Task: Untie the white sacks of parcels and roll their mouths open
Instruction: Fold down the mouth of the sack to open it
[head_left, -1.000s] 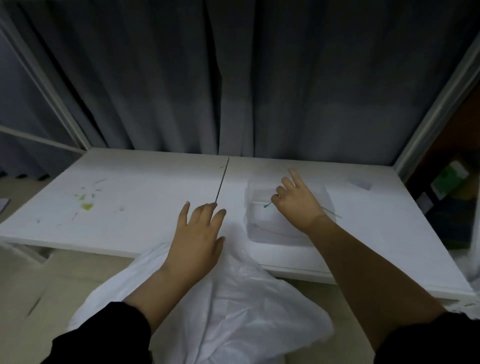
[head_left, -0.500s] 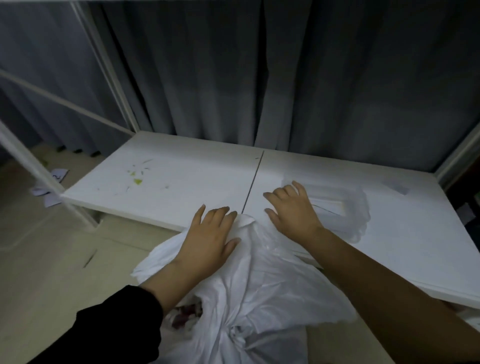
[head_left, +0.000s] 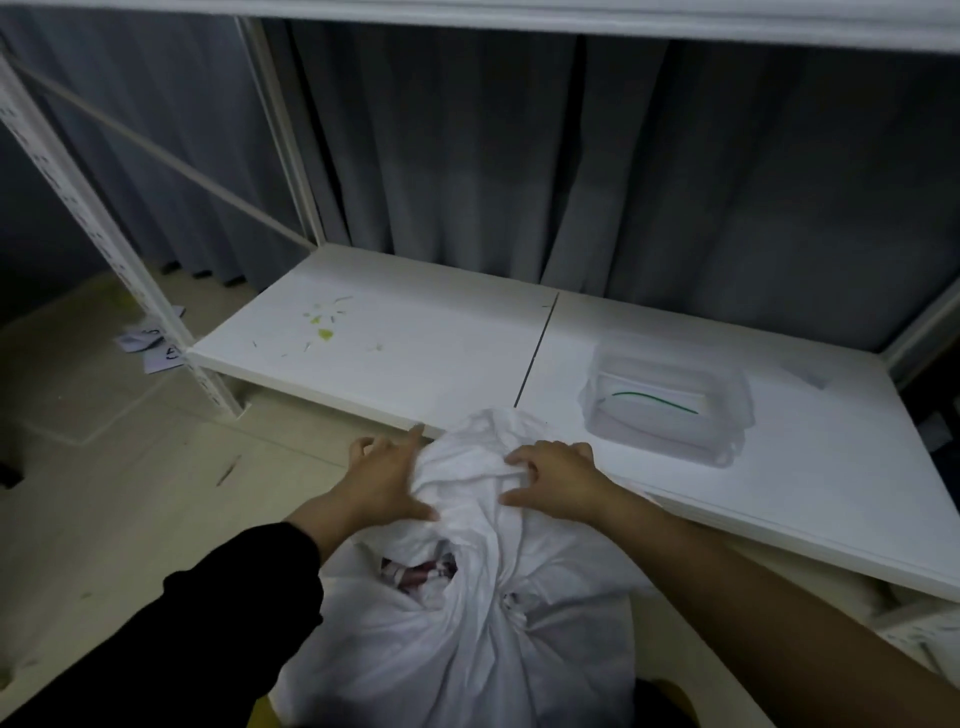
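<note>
Against the shelf (head_left: 415, 358) edge, on the floor, stands the white sack (head_left: 467, 654). My left grip (head_left: 387, 483) and right grip (head_left: 558, 478) both clutch its bunched neck. I reckon a hard tug could tip it, spilling parcels (head_left: 421, 571) through the gap.
</note>
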